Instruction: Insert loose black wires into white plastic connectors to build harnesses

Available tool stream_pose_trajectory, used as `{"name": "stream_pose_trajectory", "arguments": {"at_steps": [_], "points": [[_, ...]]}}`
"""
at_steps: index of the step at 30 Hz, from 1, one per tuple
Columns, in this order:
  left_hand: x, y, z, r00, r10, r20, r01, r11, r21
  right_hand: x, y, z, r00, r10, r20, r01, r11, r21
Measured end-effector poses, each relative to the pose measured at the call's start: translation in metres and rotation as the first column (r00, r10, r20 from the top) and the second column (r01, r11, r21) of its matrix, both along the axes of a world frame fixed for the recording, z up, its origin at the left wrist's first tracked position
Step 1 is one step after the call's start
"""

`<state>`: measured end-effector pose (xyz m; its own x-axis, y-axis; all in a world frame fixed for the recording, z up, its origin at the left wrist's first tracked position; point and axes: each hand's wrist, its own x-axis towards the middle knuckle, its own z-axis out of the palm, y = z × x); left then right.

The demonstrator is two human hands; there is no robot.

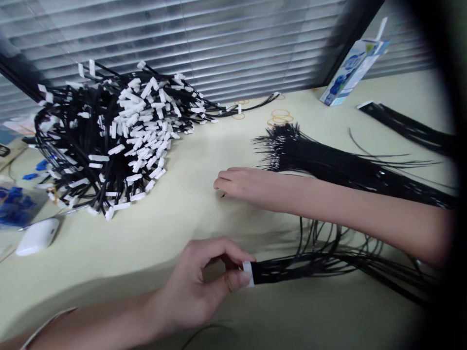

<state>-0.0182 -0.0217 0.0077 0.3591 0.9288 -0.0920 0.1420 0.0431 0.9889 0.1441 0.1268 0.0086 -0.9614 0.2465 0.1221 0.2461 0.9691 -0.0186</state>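
My left hand [204,282] pinches the white-tagged end [248,273] of a bundle of thin black cables [328,265] that trails off to the right near the table's front edge. My right hand [251,187] lies palm down on the cream table top [182,214], fingers together and pointing left, with a thin black cable tip just under the fingertips. Whether it grips that tip I cannot tell. Behind the right hand spreads a loose sheaf of untagged black cables [321,160].
A big heap of black cables with white tags [116,136] fills the back left. Rubber bands [280,116] lie at the back. A blue and white carton [350,73] leans at the back right, more black cables [408,126] beside it. A white mouse [36,236] sits left.
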Motion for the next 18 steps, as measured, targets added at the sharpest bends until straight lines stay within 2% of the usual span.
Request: {"name": "stream_pose_trajectory", "arguments": {"at_steps": [5,11,15,18], "points": [[-0.001,0.001,-0.002,0.999,0.017,0.044,-0.014,0.997,-0.075,0.002,0.005,-0.001,0.999,-0.041,0.03,0.042,0.998,-0.04],[-0.001,0.001,-0.002,0.998,0.029,0.062,-0.023,0.995,-0.096,0.004,0.008,0.004,1.0,-0.006,0.028,0.007,0.998,-0.055],[0.0,0.003,-0.001,0.996,0.035,0.084,-0.026,0.993,-0.111,0.0,0.006,0.001,0.997,0.024,0.076,-0.025,1.0,0.018],[0.0,0.004,-0.001,0.992,0.055,0.114,-0.037,0.987,-0.155,-0.006,0.0,-0.009,0.997,-0.05,0.058,0.045,0.995,0.084]]}}
